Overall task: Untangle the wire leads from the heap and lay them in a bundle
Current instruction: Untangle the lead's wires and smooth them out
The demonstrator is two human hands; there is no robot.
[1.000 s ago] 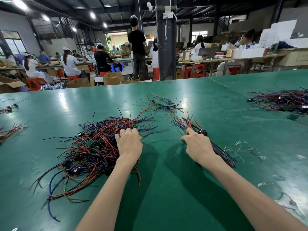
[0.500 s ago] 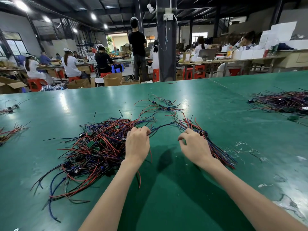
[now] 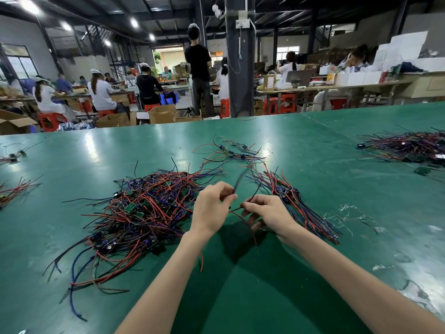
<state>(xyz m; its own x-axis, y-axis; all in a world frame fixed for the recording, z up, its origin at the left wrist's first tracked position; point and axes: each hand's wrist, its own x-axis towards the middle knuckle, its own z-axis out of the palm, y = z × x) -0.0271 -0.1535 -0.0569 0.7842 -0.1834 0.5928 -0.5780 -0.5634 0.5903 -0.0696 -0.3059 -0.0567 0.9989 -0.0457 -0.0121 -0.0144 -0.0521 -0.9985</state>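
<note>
My left hand (image 3: pixel 212 209) and right hand (image 3: pixel 271 213) both pinch one wire lead (image 3: pixel 237 208), I think. Pull it slowly off the heap (image 3: pixel 144 208).

You're at a glossy green table (image 3: pixel 313 145). Beyond its far edge: dark pillar (image 3: pixel 238 68) w/ a socket box (image 3: pixel 242 23), person in black (image 3: pixel 198 61) standing just left of it, seated workers (image 3: pixel 101 92) at benches, red stools (image 3: pixel 279 106), cardboard boxes (image 3: pixel 162 114) on the floor, white boxes (image 3: pixel 407 49) stacked far right.
</note>
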